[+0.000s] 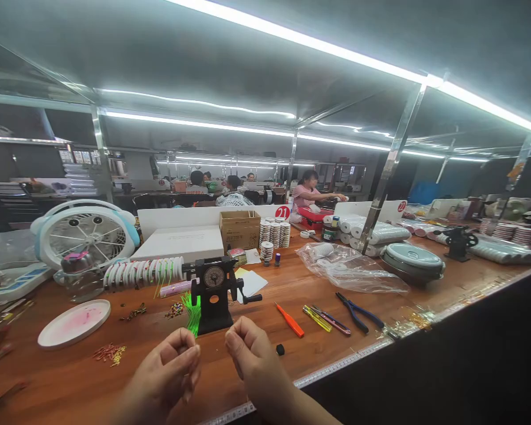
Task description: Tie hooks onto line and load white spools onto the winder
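Your left grip (pixel 161 369) and right grip (pixel 252 354) sit just apart over the front of the bench (pixel 323 348). Each is pinched together at the fingertips, and any fine strand between them is too thin to make out. Your forearms run off the bottom of the frame.

Directly ahead of the grips stands one black hand-cranked winder (pixel 213 289). A single tuft of bright green thread (pixel 193 313) hangs from the winder's left side, just beyond your left grip; its ends are hard to trace. One long roll of white loops (pixel 144 274) extends left from the winder.

Left of the grips lie one round white plate (pixel 74 323) smeared with pink, a small heap of copper-and-gold pieces (pixel 110 354), and a scatter of mixed beads (pixel 174 310). Right of the grips are one small black cap (pixel 280 349), one orange-handled tool (pixel 289 320), one yellow-handled tool (pixel 316 319), one slim dark-handled tool (pixel 330 320), and one pair of blue-handled pliers (pixel 358 311). The tools' tips are too small to identify.

Farther ahead, beyond the winder, stand one cardboard box (pixel 239 230) and four stacks of spools (pixel 274 233), three tall and one short. Their labels are unreadable.
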### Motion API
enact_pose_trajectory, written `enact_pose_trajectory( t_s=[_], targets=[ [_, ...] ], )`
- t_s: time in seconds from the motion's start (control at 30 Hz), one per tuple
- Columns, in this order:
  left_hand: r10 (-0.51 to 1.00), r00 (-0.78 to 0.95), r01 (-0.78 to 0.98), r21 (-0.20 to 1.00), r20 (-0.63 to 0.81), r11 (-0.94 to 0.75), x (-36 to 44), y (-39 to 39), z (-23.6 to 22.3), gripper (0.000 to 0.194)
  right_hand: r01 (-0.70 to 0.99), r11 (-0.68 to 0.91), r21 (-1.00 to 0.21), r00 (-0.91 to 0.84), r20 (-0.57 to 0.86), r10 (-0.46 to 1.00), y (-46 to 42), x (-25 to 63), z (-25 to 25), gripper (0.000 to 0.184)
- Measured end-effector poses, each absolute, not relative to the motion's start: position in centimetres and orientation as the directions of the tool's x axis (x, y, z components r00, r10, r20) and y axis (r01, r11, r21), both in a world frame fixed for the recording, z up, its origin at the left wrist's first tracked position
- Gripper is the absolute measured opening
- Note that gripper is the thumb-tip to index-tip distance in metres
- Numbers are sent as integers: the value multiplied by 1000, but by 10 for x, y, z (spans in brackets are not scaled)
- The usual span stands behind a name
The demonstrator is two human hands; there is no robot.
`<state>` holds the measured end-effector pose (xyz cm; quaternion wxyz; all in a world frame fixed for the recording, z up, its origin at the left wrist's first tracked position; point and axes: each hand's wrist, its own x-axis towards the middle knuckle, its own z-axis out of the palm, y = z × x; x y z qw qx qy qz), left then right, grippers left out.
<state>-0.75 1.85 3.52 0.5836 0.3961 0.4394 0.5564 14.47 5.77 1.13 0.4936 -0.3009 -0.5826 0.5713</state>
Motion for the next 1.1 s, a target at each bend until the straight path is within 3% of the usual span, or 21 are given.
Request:
enact_pose_trajectory(
  t_s=[0.1, 0.23, 0.4, 0.57, 0.8, 0.97, 1.1],
  targets=[
    [1000, -25, 48, 999, 6, -5, -6, 20, 28, 28, -44, 337, -941, -331, 331, 884, 53, 146, 16, 28],
    [995, -37, 302, 950, 91, -76, -5, 18, 30, 26, -104, 333, -937, -331, 348, 877, 51, 144, 16, 26],
    [981, -168, 288, 956, 100, -48, -10, 13, 33, 31, -399, 20, -917, -367, 180, 912, 55, 145, 12, 33],
    [987, -136, 249, 967, 88, -52, -12, 15, 29, 29, -468, -208, -859, -483, 51, 874, 55, 142, 14, 38],
    [992, -62, 305, 948, 112, -88, -6, 14, 25, 29, -433, -86, -897, -425, 119, 897, 55, 136, 14, 38],
    [990, -102, 331, 942, 97, -58, -10, 17, 16, 35, -459, -85, -884, -422, 133, 897, 55, 136, 14, 42],
    [973, -66, 345, 920, 219, -183, -10, 15, 20, 25, -486, -93, -869, -405, 130, 905, 53, 137, 18, 41]
  ],
)
